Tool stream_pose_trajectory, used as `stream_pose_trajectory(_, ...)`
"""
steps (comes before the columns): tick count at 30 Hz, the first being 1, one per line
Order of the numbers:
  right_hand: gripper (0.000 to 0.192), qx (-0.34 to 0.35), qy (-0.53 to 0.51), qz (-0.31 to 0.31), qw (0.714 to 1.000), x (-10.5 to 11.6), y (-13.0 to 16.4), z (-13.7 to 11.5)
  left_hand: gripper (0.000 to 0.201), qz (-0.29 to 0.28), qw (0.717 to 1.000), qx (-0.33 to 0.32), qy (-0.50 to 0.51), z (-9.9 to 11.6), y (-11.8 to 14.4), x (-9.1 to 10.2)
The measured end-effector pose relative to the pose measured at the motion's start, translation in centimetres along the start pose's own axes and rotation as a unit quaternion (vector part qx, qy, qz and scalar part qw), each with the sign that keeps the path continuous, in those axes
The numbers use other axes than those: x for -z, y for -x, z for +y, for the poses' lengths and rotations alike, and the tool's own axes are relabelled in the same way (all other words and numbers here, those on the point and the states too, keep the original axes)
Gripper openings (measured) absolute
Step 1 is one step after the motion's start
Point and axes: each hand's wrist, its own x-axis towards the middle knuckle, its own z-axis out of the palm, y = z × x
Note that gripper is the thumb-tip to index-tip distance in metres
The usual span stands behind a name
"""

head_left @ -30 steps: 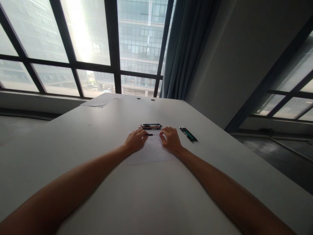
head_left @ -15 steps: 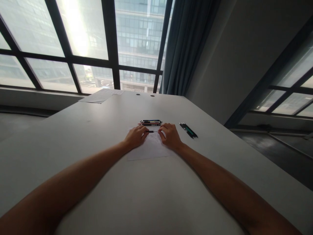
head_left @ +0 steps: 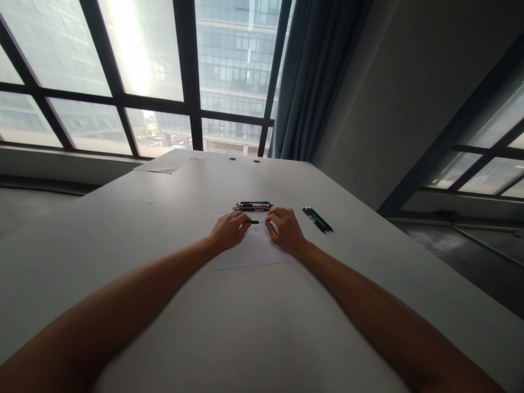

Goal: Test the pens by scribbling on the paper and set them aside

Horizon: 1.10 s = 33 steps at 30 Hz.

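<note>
Both of my hands rest on a white sheet of paper [head_left: 249, 254] in the middle of a white table [head_left: 164, 218]. My left hand [head_left: 227, 230] and my right hand [head_left: 285, 229] each pinch one end of a thin dark pen [head_left: 256, 222], held level just above the sheet's far edge. Right behind the hands lies a small row of pens [head_left: 252, 206], black and reddish, side by side. To the right of my right hand lie two or three more pens [head_left: 316, 219], dark with green, at a slant.
More sheets of paper [head_left: 170, 161] lie at the table's far left corner. Two round cable holes [head_left: 244, 160] sit near the far edge. Large windows and a grey-blue curtain [head_left: 311, 82] stand behind the table; the floor drops away on the right.
My hands have drawn slightly closer together along the pen, so less of it shows between them. The camera view shifted a little; nothing else on the table has moved.
</note>
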Motion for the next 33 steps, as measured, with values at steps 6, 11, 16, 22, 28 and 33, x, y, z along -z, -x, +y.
stream_pose_trajectory(6, 0.009, -0.001, 0.025, -0.005, 1.0, 0.28, -0.06, -0.14, 0.016, -0.003, 1.0, 0.002, -0.003, 0.08, -0.01, 0.06)
stream_pose_trajectory(11, 0.01, 0.004, 0.027, -0.005, 1.0, 0.21, 0.02, -0.1, 0.016, -0.007, 1.0, 0.001, -0.005, 0.06, -0.03, 0.04)
stream_pose_trajectory(16, 0.01, 0.005, 0.022, -0.006, 1.0, 0.22, 0.0, -0.08, 0.016, -0.007, 1.0, 0.003, -0.003, 0.04, -0.02, 0.02)
stream_pose_trajectory(22, 0.009, 0.025, 0.007, -0.006, 1.0, -0.04, -0.12, 0.12, 0.017, -0.012, 1.0, 0.001, 0.004, 0.08, -0.01, 0.06)
stream_pose_trajectory(28, 0.01, 0.041, -0.008, -0.004, 0.999, -0.14, -0.19, 0.06, 0.018, -0.018, 1.0, -0.001, 0.007, 0.05, 0.01, 0.08)
stream_pose_trajectory(33, 0.014, 0.029, -0.03, -0.01, 0.999, -0.51, -0.06, 0.28, 0.02, -0.022, 0.999, -0.004, 0.032, 0.09, 0.04, 0.11)
